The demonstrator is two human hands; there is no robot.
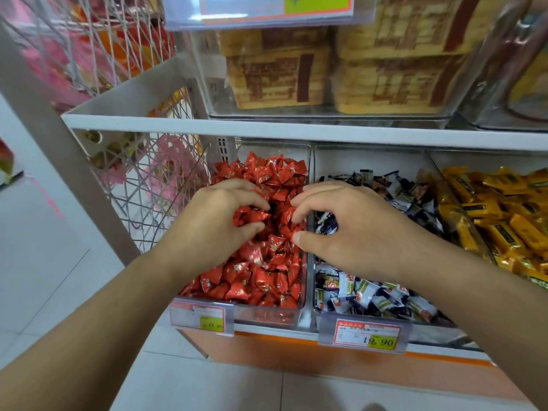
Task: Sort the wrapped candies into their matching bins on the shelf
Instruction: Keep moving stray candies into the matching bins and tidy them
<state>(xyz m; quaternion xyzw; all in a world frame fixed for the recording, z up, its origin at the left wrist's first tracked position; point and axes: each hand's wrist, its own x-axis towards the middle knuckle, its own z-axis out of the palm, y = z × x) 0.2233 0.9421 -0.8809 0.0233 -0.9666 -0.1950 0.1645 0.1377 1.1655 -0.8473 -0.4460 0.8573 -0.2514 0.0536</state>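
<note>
Left hand (221, 216) is dug into the heap of small red foil-wrapped candies (261, 271), fingers curled round a few of them, so it's gripping. Right hand (347, 229) is reaching across from the next bin over, fingertips curled into the same red pile with the thumb stuck out underneath; a candy or two seems to be pinched, though that can't be told for sure.

Handling-wise, these look light and crinkly, probably hard inside, and the foil is likely slippery, so a pinch on the twisted wrapper ends or a loose scoop would be the safer hold. Nothing fragile here, as far as can be judged.

The red ones are all sitting in the clear plastic bin (302, 304) under both hands. Just beyond the right wrist a second clear bin holds dark blue-and-white wrapped candies (370, 295), and further out past that forearm yellow wrapped bars (504, 221) are piled. The thin clear divider between bins is what's likely to get bumped. Above the hands, the white shelf edge (267, 129) limits how high they can be lifted. Price tags (369, 336) hang near the wrists.
</note>
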